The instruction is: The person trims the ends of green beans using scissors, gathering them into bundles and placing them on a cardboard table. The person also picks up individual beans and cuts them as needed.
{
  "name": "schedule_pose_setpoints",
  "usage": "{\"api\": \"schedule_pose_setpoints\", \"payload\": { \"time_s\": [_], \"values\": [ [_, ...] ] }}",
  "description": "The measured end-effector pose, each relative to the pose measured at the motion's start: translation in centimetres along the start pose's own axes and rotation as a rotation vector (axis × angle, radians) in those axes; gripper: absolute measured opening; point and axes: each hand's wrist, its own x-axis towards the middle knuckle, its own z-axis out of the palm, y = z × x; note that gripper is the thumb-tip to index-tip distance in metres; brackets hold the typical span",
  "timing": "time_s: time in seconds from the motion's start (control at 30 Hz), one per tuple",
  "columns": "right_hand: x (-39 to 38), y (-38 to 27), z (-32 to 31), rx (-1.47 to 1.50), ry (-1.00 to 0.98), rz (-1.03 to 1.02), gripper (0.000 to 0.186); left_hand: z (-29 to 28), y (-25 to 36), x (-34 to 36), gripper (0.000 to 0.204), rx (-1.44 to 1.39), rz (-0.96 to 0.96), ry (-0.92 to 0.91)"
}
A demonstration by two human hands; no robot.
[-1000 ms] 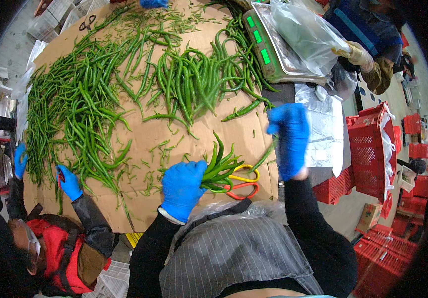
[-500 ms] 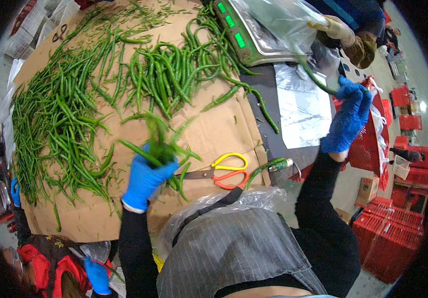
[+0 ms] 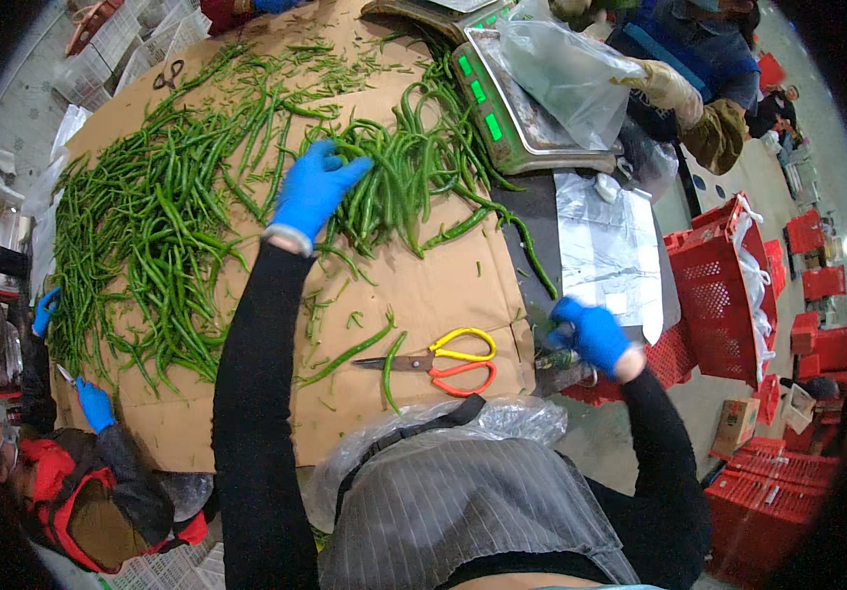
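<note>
My left hand (image 3: 317, 194), in a blue glove, rests at the near-left side of a bunch of long green chili peppers (image 3: 412, 175). Its thumb stands apart from the fingers, and some fingertips are hidden among the peppers. To the right, past the cardboard's edge, my blue-gloved right hand (image 3: 596, 336) hangs with fingers bent. They are smeared by motion, and I see no pepper in them. Scissors (image 3: 414, 363) with one yellow and one orange handle lie before me, a single pepper (image 3: 393, 374) across their blades. A larger heap of chilies (image 3: 163, 211) spreads leftward.
A scale (image 3: 551, 154) with a green-lit display stands at the far right; a co-worker's white-gloved hand (image 3: 667, 87) reaches toward the clear bag (image 3: 566, 74) on it. Red crates (image 3: 724, 285) stand off the table's right side. Another worker's blue-gloved hand (image 3: 96, 404) is at the left.
My left hand has moved forward to the pepper bunch and no longer shows the handful it carried. My right hand has come down and nearer; the long pepper it held is out of sight.
</note>
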Motion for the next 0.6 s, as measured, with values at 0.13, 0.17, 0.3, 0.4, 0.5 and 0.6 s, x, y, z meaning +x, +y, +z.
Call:
{"api": "schedule_pose_setpoints", "payload": {
  "time_s": [0.13,0.17,0.3,0.4,0.5,0.6],
  "values": [
    [2.6,-2.1,-7.1,0.995,0.874,0.117,0.018,-7.0,1.2,-4.9,0.042,-0.064,0.135,0.057],
    [4.7,-4.8,-7.6,1.231,0.967,0.030,0.020,-9.0,2.7,-6.7,0.040,-0.120,0.138,0.075],
    [10.5,-18.1,-1.1,1.468,0.419,-0.335,0.020,-12.8,12.7,-11.2,0.035,-0.183,0.255,0.076],
    [8.1,-28.9,16.6,1.578,-0.489,-0.532,0.043,-10.5,18.0,-12.2,0.033,-0.022,0.455,-0.007],
    [6.7,-27.3,13.2,1.256,-0.343,-0.674,0.058,-9.1,18.0,-14.8,0.033,0.056,0.354,0.036],
    [9.0,-14.1,5.8,0.730,0.336,-0.630,0.053,-12.2,9.7,-18.6,0.032,-0.019,0.322,0.022]
  ]
}}
